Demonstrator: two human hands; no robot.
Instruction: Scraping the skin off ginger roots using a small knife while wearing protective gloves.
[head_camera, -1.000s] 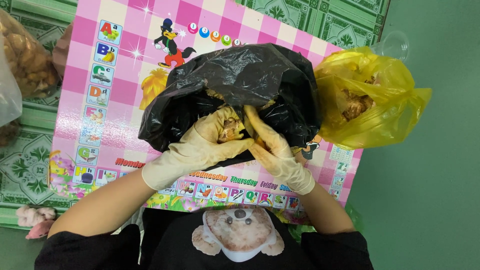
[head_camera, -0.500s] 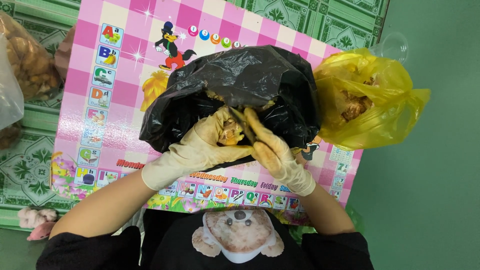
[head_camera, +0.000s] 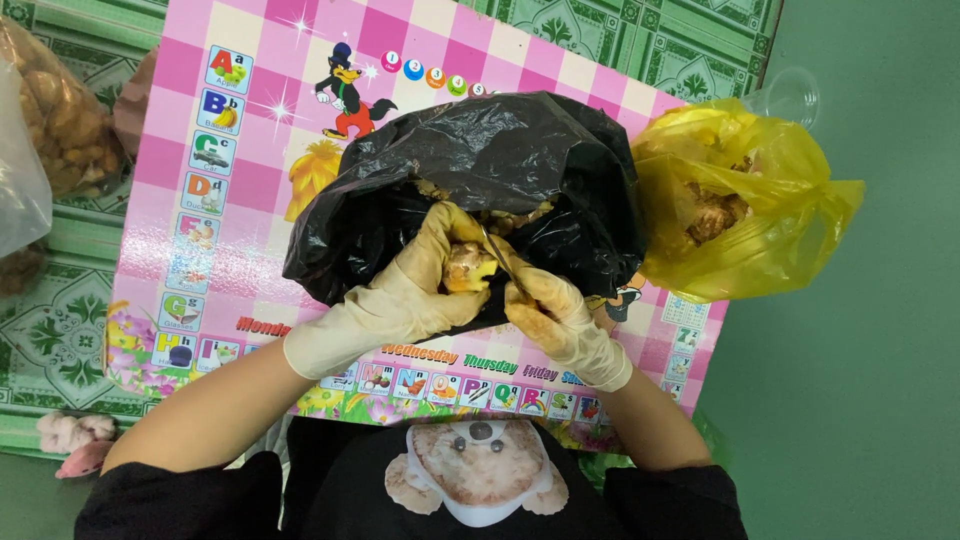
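The gloved left hand grips a knobbly yellow-brown root piece, while the gloved right hand is closed around a thin knife whose blade touches that piece. Both work over an open black bag lying on a pink checkered mat. A yellow bag of similar pieces sits just beside it.

Each hand, the left grip and the right grip, is covered by a thin cream latex glove, wrinkled at the knuckles and smudged with brownish stains, with the rolled cuff ending just past the wrist. Both forearms are bare below the glove cuffs. The torso wears a black top with sleeves pushed to the elbows; a bear print in tan and white lies on the chest, midway between the sleeves.
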